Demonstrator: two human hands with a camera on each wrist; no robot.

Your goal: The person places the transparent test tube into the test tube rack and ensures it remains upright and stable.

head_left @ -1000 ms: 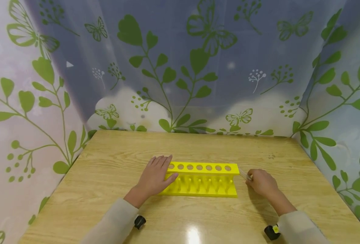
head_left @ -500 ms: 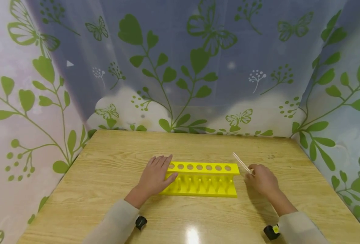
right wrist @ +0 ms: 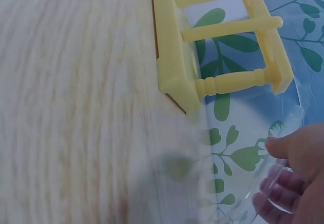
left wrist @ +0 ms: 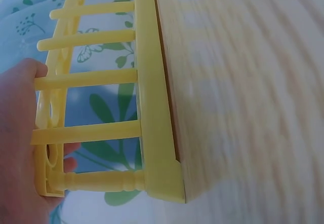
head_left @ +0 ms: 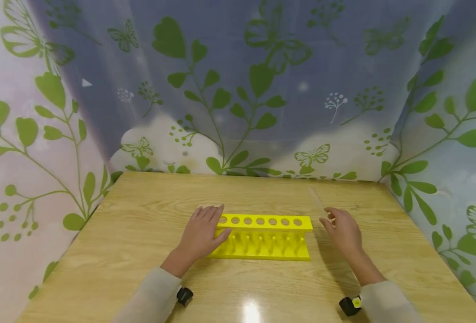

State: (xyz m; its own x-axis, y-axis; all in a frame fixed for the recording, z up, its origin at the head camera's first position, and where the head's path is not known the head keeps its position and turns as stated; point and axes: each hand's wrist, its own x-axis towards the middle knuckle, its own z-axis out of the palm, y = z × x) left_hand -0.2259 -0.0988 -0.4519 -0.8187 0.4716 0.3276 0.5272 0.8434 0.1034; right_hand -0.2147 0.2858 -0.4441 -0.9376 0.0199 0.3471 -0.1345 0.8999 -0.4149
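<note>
A yellow test tube rack [head_left: 266, 221], with a row of round holes along its top and upright pegs below, stands on the table. My left hand [head_left: 199, 232] grips the rack's left end, thumb at the front; in the left wrist view, fingers [left wrist: 71, 162] show behind the top bar. Off the right end and apart from the rack, my right hand [head_left: 344, 229] pinches a clear test tube [head_left: 316, 198]. The tube slants up and away to the left, faint against the wood. In the right wrist view it passes between the thumb and fingers [right wrist: 283, 183].
The wooden table [head_left: 161, 193] reaches back to a patterned curtain [head_left: 302, 112], which also hangs at both sides. A black wrist camera [head_left: 184, 296] sits under the left sleeve, and another [head_left: 349, 306] under the right one.
My right hand has risen and moved away from me, and the test tube's far end now points farther back on the table. The left hand keeps its place on the rack.
</note>
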